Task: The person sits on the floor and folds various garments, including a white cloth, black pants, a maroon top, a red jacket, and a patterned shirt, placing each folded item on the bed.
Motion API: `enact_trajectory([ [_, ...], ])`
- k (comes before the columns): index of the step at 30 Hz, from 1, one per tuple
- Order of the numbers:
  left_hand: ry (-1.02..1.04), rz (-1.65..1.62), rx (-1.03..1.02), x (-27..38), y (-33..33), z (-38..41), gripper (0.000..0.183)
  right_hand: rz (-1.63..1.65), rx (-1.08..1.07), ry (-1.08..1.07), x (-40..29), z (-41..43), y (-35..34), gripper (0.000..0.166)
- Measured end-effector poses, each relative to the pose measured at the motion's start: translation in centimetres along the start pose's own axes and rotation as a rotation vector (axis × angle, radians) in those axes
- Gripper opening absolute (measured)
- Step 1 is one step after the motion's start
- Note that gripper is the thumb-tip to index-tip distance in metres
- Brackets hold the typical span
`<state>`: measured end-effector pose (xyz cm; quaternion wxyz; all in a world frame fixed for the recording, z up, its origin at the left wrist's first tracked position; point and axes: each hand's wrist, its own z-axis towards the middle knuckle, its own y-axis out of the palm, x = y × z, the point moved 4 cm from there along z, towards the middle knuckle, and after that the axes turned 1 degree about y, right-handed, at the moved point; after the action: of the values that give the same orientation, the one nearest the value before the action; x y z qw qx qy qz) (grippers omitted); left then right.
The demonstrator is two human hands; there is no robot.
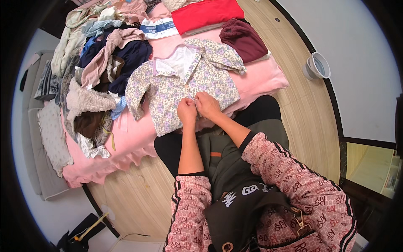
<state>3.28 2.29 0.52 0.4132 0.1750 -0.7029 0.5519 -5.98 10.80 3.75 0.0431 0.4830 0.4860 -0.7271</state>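
A floral button-front shirt point(170, 91) lies spread on the pink bedspread point(141, 138), its collar away from me and both sleeves out to the sides. At the front placket, below a fastened-looking button, my left hand point(187, 111) pinches the edge of the cloth. Right beside it, my right hand point(206, 104) pinches the same placket with thumb and finger. The fingertips nearly meet, and what lies between them is too small to make out. The lower placket is partly hidden by my hands.
Heaped clothes point(129, 60) cover the bed's left side, a fleece garment point(89, 99) among them. Folded maroon trousers point(242, 41) and a red folded cloth point(207, 14) lie at the far right. A bucket point(316, 66) stands on the floor by the wall.
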Motion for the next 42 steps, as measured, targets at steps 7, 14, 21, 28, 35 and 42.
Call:
enact_trajectory([
  [7,-0.161,-0.277,-0.129,-0.9,-0.3,0.1,0.009,0.195,0.01,0.045,1.1,0.2,0.8,0.01],
  [14,-0.318,-0.671,-0.259,-1.2,0.1,0.3,0.006,0.373,0.007,0.109,3.0,0.7,2.6,0.012],
  [21,-0.341,-0.643,-0.212,-1.3,0.3,0.4,0.006,0.885,-0.155,0.406,3.8,0.3,3.1,0.009],
  [28,-0.402,-0.687,-0.215,-1.0,0.1,0.4,0.008,0.798,-0.356,0.483,2.3,0.9,1.9,0.01],
  [35,-0.438,-0.747,-0.181,0.8,-0.1,-0.1,0.016,0.012,-0.004,0.088,0.7,0.5,1.2,0.013],
  [42,-0.375,-0.504,-0.14,-1.1,0.6,0.5,0.014,0.011,-0.049,0.093,0.7,0.2,1.5,0.014],
])
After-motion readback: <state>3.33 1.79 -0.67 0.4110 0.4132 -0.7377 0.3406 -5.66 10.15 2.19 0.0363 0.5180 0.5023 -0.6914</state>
